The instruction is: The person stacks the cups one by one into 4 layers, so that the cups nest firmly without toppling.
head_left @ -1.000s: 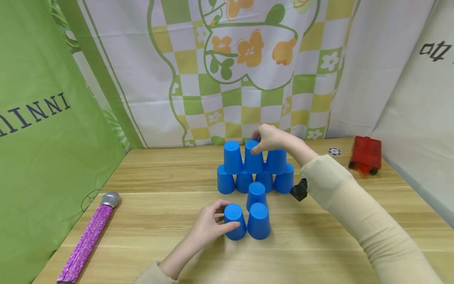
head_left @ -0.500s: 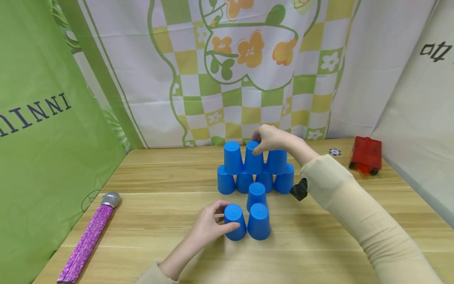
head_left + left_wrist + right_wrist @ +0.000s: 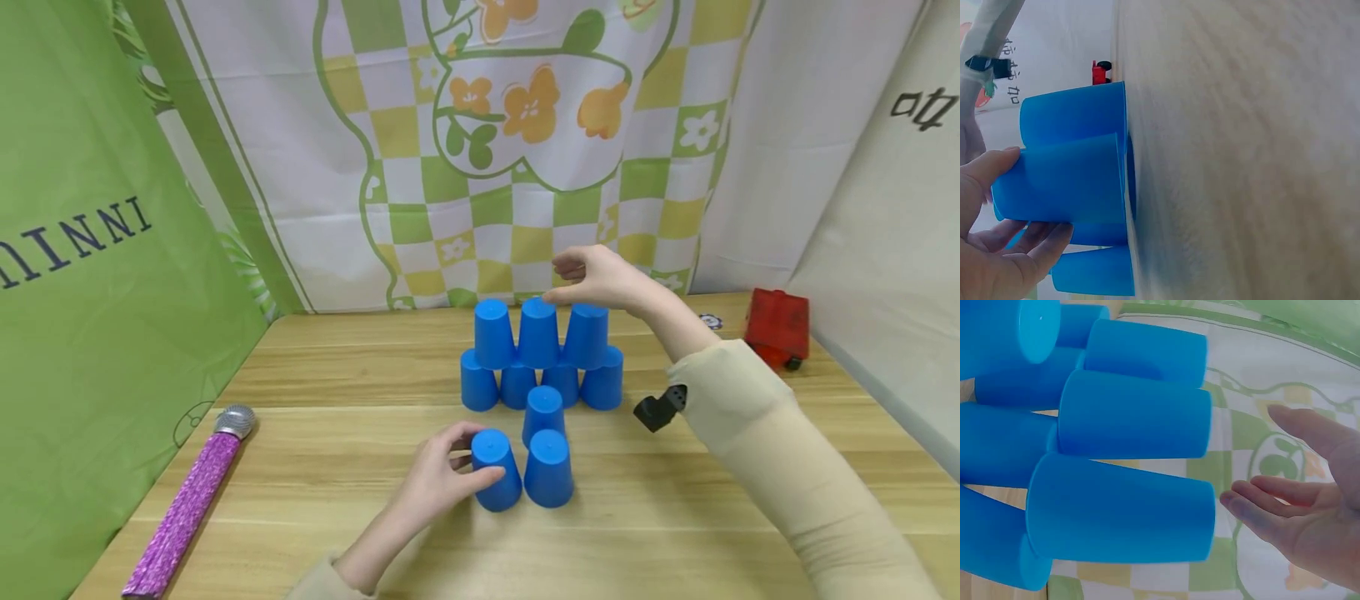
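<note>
"Blue cups (image 3: 538, 337), why upside down?"

"Maybe the wide rims stand steadier. At the back of the counter (image 3: 330, 483), three rest on four; three more stand in front."

"And the hands?"

"The left hand (image 3: 442, 475) grips the front left cup (image 3: 512, 477). The right hand (image 3: 603, 279), fingers apart, holds nothing just above the stack (image 3: 495, 337)."

"Any room?"

"Bare counter reaches left to the microphone (image 3: 191, 508); the back edge is behind the stack."

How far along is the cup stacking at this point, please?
Already looks done: the bottom row of four cups and the second row of three. In hand: the left hand grips one front cup; the right hand holds nothing. Probably left: that cup and the two other front cups, standing unstacked.
</note>
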The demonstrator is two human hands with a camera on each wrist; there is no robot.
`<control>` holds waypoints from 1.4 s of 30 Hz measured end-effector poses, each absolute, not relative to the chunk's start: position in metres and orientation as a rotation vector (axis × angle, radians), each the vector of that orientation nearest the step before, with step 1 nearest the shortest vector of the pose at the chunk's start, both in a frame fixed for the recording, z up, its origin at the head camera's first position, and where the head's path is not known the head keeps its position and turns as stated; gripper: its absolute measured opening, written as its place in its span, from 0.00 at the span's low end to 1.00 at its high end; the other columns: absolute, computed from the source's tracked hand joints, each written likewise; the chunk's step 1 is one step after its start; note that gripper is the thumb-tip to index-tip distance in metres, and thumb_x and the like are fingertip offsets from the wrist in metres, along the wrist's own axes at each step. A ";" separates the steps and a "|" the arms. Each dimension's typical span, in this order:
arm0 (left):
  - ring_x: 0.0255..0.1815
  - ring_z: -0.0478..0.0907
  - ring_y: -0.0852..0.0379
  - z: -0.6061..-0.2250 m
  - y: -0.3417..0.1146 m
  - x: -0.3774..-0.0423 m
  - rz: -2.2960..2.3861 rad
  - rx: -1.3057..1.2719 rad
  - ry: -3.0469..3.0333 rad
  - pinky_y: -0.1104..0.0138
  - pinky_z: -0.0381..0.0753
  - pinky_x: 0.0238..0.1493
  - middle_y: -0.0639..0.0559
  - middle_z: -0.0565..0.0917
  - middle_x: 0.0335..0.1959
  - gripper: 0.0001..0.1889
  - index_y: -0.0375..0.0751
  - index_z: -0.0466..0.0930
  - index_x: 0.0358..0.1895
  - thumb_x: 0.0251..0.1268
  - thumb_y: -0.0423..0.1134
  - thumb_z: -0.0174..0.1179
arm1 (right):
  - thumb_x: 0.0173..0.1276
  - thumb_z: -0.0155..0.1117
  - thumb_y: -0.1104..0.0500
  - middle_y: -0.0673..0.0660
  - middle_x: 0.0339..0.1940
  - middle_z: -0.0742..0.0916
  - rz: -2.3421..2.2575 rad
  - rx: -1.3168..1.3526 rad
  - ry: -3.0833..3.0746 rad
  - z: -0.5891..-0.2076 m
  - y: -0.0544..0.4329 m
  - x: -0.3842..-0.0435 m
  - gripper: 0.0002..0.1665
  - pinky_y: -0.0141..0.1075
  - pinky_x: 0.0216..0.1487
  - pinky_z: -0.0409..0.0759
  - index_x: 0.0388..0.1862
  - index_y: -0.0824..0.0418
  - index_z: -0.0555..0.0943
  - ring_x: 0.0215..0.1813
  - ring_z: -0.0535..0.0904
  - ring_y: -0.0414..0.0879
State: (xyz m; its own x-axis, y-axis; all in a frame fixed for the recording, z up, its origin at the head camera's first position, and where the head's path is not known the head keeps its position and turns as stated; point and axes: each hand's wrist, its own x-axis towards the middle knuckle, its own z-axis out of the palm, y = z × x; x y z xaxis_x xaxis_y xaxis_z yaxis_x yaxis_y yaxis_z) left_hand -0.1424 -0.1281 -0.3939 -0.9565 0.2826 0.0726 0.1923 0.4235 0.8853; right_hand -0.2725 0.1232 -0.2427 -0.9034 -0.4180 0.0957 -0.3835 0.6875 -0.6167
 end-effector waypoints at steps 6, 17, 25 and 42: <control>0.50 0.79 0.48 -0.382 -0.131 -0.142 1.716 0.402 2.607 0.53 0.81 0.52 0.46 0.82 0.47 0.21 0.43 0.78 0.49 0.50 0.41 0.71 | 0.66 0.61 0.50 0.67 0.65 0.74 -1.258 -0.622 2.795 -0.248 0.146 -0.251 0.35 0.53 0.65 0.70 0.66 0.66 0.66 0.66 0.69 0.60; 0.50 0.79 0.50 -0.342 -0.144 -0.160 1.854 0.348 2.697 0.55 0.81 0.52 0.48 0.82 0.49 0.23 0.46 0.79 0.51 0.50 0.41 0.72 | 0.69 0.57 0.47 0.63 0.64 0.75 -1.528 -0.551 2.671 -0.273 0.170 -0.208 0.32 0.53 0.64 0.71 0.66 0.63 0.67 0.66 0.70 0.57; 0.50 0.80 0.49 -0.306 -0.149 -0.179 1.880 0.480 2.763 0.58 0.82 0.51 0.44 0.81 0.50 0.23 0.42 0.76 0.54 0.53 0.39 0.69 | 0.70 0.56 0.50 0.66 0.62 0.76 -1.519 -0.534 2.704 -0.305 0.173 -0.186 0.29 0.51 0.62 0.73 0.64 0.65 0.68 0.63 0.73 0.60; 0.52 0.79 0.50 -0.240 -0.140 -0.224 1.720 0.498 2.886 0.56 0.81 0.48 0.48 0.80 0.49 0.26 0.46 0.76 0.56 0.53 0.51 0.68 | 0.66 0.63 0.57 0.67 0.55 0.80 -1.532 -0.638 2.556 -0.362 0.155 -0.157 0.26 0.45 0.58 0.78 0.57 0.71 0.72 0.58 0.76 0.60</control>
State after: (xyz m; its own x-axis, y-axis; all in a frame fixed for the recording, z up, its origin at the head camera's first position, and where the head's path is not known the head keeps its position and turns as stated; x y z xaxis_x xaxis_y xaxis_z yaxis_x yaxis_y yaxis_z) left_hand -0.2238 -0.1398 -0.2396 -0.9255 0.1175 0.3600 0.3725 0.4532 0.8098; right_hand -0.1570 0.1552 -0.3621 -0.9081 -0.3976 0.1311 -0.3031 0.4084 -0.8610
